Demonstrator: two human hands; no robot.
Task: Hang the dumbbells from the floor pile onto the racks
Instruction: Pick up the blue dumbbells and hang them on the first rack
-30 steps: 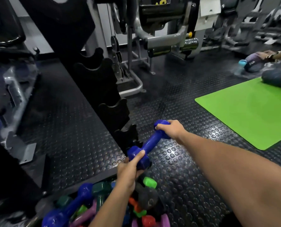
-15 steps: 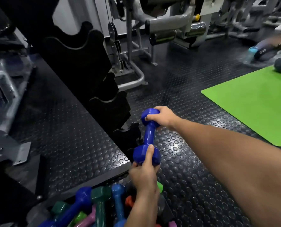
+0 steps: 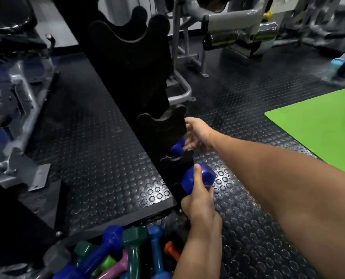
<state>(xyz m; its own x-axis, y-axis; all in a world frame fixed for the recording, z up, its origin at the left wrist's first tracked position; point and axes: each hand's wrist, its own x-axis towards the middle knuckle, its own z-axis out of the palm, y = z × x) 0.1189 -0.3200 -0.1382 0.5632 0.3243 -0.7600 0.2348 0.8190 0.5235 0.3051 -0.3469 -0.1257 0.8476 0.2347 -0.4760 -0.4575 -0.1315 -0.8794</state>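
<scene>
Hands (image 3: 197, 164) grip glossy blue dumbbell (image 3: 199, 177) by both heads at black rack (image 3: 167, 127).

Black rubber flooring (image 3: 111, 150) with raised round studs spreads under and around the hands, a bright green mat (image 3: 318, 125) lying to their right, grey weight machines (image 3: 238, 23) standing beyond them and another grey frame (image 3: 16, 109) off to their left.
</scene>
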